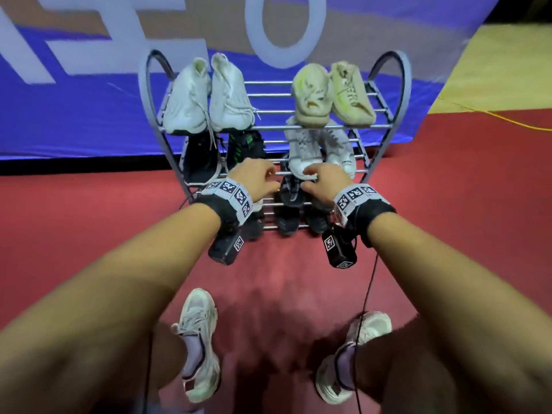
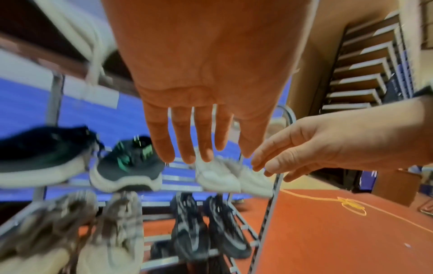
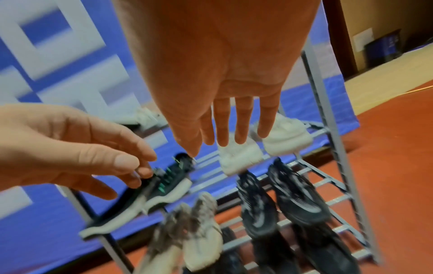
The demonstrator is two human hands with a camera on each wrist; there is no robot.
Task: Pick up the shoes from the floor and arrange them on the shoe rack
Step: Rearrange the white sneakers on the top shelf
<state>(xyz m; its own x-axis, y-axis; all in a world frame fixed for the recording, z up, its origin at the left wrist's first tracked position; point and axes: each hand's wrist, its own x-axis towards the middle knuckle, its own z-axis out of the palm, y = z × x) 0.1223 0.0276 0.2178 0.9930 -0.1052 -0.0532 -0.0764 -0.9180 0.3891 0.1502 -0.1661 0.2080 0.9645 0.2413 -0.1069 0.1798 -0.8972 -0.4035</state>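
Note:
The grey metal shoe rack point(image 1: 385, 121) holds shoes on every tier. A white pair point(image 1: 206, 97) and a beige pair point(image 1: 331, 97) sit on top. A black-and-green pair point(image 1: 221, 153) and another white pair point(image 1: 319, 150) fill the middle tier. A dark grey pair point(image 1: 291, 204) lies lower, next to a brown-beige pair point(image 2: 89, 231). My left hand point(image 1: 268, 177) and right hand point(image 1: 310, 180) hover side by side in front of the middle tier. The fingers of both are relaxed and hold nothing. In the left wrist view my left fingers point(image 2: 203, 148) hang straight.
My own feet in pale sneakers point(image 1: 198, 345) stand on the red floor point(image 1: 89, 219) before the rack. A blue banner point(image 1: 74, 115) hangs behind it. A yellow cable point(image 1: 493, 115) runs across the floor at right, and steps point(image 2: 365, 64) rise beyond.

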